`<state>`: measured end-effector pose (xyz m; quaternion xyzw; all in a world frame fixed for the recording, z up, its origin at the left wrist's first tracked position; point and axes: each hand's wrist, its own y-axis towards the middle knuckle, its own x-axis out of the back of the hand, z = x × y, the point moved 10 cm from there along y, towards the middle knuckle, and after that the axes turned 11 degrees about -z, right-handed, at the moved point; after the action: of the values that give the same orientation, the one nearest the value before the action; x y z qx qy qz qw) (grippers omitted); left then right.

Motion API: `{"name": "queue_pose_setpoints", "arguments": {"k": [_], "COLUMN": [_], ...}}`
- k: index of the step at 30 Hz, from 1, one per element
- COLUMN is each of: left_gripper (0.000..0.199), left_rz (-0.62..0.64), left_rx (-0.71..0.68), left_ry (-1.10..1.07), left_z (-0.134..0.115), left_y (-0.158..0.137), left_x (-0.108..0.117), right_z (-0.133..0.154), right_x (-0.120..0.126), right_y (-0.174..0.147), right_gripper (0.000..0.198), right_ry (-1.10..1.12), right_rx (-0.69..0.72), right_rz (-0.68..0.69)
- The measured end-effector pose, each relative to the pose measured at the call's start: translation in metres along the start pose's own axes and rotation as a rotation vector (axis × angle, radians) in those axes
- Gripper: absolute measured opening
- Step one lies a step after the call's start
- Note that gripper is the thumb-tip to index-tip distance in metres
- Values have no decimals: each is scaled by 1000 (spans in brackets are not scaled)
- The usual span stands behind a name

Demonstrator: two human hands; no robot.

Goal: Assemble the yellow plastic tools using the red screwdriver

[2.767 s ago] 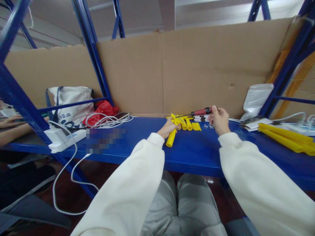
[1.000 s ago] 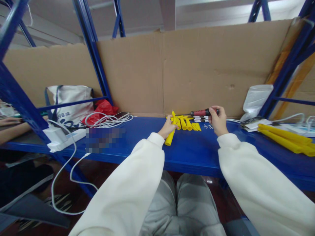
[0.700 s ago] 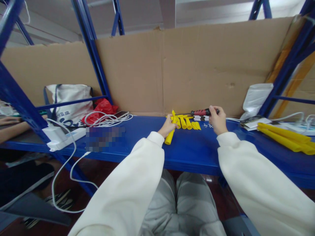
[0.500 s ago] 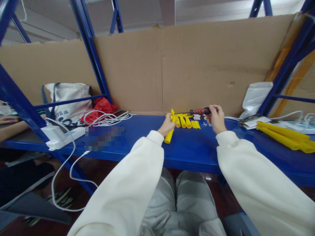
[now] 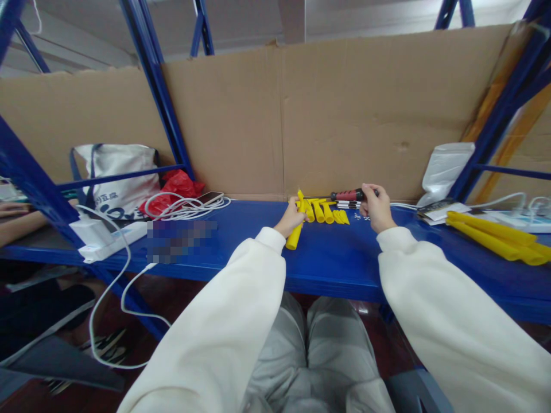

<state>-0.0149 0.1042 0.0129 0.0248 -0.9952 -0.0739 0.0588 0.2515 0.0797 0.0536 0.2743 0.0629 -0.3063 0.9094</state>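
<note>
My left hand (image 5: 293,218) is closed round a yellow plastic tube-shaped part (image 5: 294,236), which slants over the blue tabletop. In my right hand (image 5: 376,207) is a screwdriver (image 5: 348,195) with a red and black handle. It lies level, its thin shaft pointing left to the upper part of the yellow piece; whether the tip touches a screw is too small to tell. Beyond and right of my left hand lie several more yellow tube parts (image 5: 328,214) and small flat yellow pieces (image 5: 341,217). Several black-and-white sticks (image 5: 346,205) and tiny loose bits (image 5: 358,217) lie beneath the screwdriver.
Long yellow tubes (image 5: 495,236) lie at the right, near a white pouch (image 5: 447,169). White cables (image 5: 185,207), a red bag (image 5: 181,186), a cloth bag (image 5: 123,178) and a power strip (image 5: 114,244) sit left. Cardboard (image 5: 344,115) walls the back. A person's arm (image 5: 21,226) shows far left.
The whole view shifts very slightly. My right hand and its fingers move a little on the screwdriver handle, which appears turned slightly; my left hand keeps its hold on the yellow part.
</note>
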Motion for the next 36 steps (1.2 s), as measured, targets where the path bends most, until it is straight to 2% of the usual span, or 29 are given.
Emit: {"name": "queue_pose_setpoints", "arguments": {"k": [13, 18, 26, 31, 36], "left_gripper": [71, 70, 70, 70, 70], "left_rz": [0, 6, 0, -8, -1], "left_rx": [-9, -11, -12, -9, -14], "left_ry": [3, -5, -2, -3, -4], "left_z": [4, 4, 3, 4, 2], "left_y": [5, 5, 5, 5, 5], "left_x": [1, 1, 2, 3, 2], "right_z": [0, 1, 0, 1, 3], "right_x": [-5, -10, -3, -5, -3], "right_y": [-3, -8, -8, -5, -2], "right_gripper": [60, 65, 43, 56, 58], "right_ry": [23, 10, 15, -17, 15], "right_rx": [-32, -60, -108, -52, -37], "right_rz": [67, 113, 28, 85, 41]}}
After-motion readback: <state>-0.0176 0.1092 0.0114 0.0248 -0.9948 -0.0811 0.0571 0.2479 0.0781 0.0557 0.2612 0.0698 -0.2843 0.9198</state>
